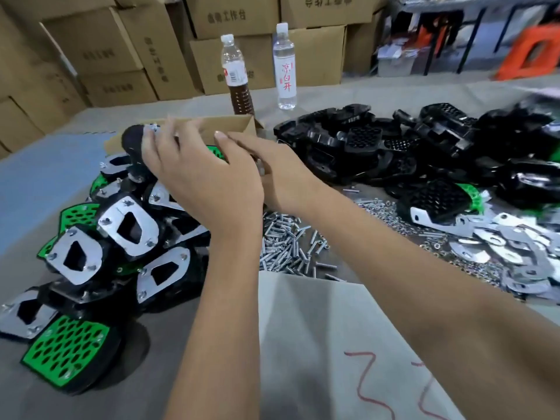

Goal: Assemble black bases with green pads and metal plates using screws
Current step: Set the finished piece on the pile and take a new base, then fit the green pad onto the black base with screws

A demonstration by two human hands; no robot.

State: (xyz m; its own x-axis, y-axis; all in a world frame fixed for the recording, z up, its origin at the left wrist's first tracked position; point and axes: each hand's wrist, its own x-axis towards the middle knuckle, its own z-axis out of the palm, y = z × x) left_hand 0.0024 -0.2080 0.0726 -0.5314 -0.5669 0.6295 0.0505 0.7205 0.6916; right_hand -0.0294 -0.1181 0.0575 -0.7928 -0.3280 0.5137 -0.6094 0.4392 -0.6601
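Note:
My left hand (197, 177) grips an assembled black base with a metal plate (136, 144) above a pile of finished units (121, 231), each with a green pad and a screwed plate. My right hand (272, 171) lies just right of it at a small cardboard box (233, 124). Its thumb points up and its fingers are hidden behind my left hand. A green pad (216, 151) shows in the box between my hands. Loose screws (288, 244) lie under my right forearm. Bare black bases (394, 147) are heaped at the right, with metal plates (509, 253) in front of them.
Two bottles, one brown (239, 86) and one clear (285, 65), stand behind the box. Small nuts (378, 207) are scattered beside the screws. Stacked cartons (121, 56) line the back. A paper sheet with red scribbles (333, 344) lies at the table's near edge.

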